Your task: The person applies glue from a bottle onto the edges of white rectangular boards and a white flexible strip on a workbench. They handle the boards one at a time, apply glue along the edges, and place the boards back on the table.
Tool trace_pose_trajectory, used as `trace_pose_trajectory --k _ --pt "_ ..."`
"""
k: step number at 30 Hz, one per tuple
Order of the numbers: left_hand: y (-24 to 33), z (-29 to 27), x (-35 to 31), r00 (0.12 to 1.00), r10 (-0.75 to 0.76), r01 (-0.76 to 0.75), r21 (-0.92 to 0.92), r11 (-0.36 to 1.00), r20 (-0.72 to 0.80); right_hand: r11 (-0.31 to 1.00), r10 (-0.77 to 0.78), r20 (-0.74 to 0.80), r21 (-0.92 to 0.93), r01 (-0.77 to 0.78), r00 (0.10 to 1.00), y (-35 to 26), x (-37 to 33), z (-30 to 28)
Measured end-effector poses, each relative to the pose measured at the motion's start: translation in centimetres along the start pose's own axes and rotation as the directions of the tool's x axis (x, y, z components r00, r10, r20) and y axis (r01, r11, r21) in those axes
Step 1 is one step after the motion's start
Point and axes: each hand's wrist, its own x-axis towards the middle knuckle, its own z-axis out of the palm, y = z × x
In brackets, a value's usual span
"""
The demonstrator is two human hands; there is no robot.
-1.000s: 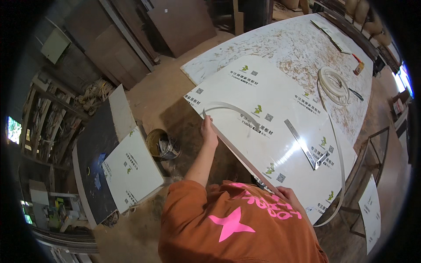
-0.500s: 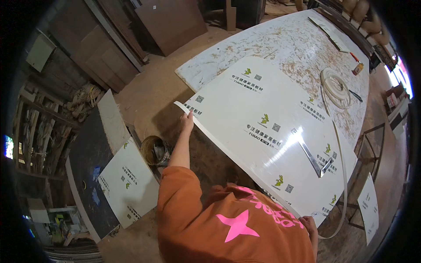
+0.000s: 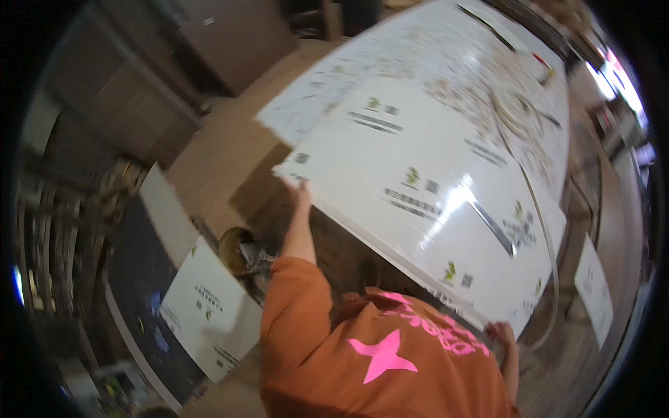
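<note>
A large white printed panel point(image 3: 362, 167) lies on the worktable, its long near edge facing me. At its left corner my left hand point(image 3: 298, 195) is closed over the edge, pinching the end of a pale edge-banding strip point(image 3: 555, 279) against it. Farther right, by the near right corner, my right hand point(image 3: 502, 334) has its fingers curled in at the edge, apparently round the same strip; blur softens the fingertips. From there the strip loops out and up across the panel's right side to a coil point(image 3: 519, 115). A metal square point(image 3: 493, 226) rests on the panel.
Sawdust and scraps litter the white worktable point(image 3: 411, 56). A red-handled brush point(image 3: 543, 64) lies at its far right. To my left are a bucket point(image 3: 235, 251) and a smaller white panel point(image 3: 209, 306) on a dark board point(image 3: 139, 258). Another white panel point(image 3: 594, 292) leans at right.
The whole view has shifted and blurred. My left hand stays at the left corner, where the strip's end now sticks out less. My right hand's fingers look more curled and raised.
</note>
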Motion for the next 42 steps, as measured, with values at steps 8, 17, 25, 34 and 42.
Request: trace_pose_trajectory --k 8,17,25,34,42 --pt "-3.9 0.3 6.1 0.995 -0.104 0.104 0.097 0.990 0.002 0.899 0.015 -0.334 -0.407 -0.159 0.942 3.0 -5.2 -1.9" --pt "-4.1 -1.1 7.1 0.980 -0.183 0.143 0.363 0.921 0.078 0.736 -0.004 -0.486 -0.593 -0.326 0.874 7.6 -9.1 -4.0" --pt "6.1 2.2 -5.0 0.961 0.233 -0.023 0.799 0.601 -0.147 0.783 -0.159 -0.302 -0.618 -0.066 0.940 9.3 -8.1 -5.1" --pt "15.2 13.2 -55.0 0.069 0.422 -0.585 -0.306 0.751 0.904 0.704 -0.440 -0.167 -0.675 0.223 0.882 11.2 -6.4 -7.1" --pt "20.2 15.7 -72.4 0.025 0.385 -0.808 -0.208 0.552 0.922 0.581 -0.632 -0.018 -0.672 0.459 0.775 12.7 -4.5 -8.5"
